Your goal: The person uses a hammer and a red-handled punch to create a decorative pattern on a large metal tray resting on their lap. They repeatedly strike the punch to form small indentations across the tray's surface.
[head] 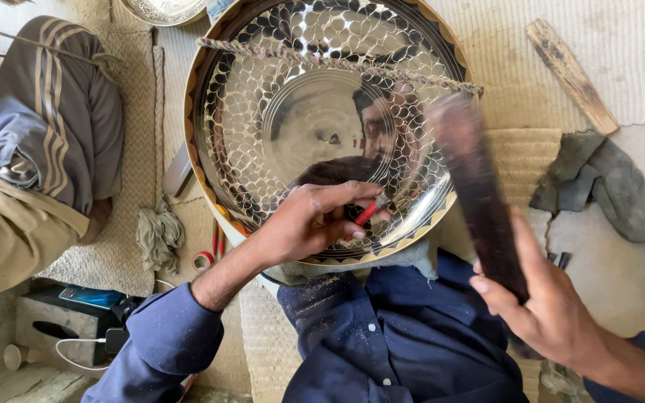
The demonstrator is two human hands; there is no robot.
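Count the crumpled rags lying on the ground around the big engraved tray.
2: a pale rag lies left of the tray, beside the red scissors; a grey rag lies to its right, below the wooden stick. Others may be hidden.

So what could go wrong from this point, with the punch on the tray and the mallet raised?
The right hand swings a blurred dark mallet toward the small red-handled punch pinched in the left hand; a miss could hit those fingers. The punch could also skid across the shiny engraved tray and mar its pattern.
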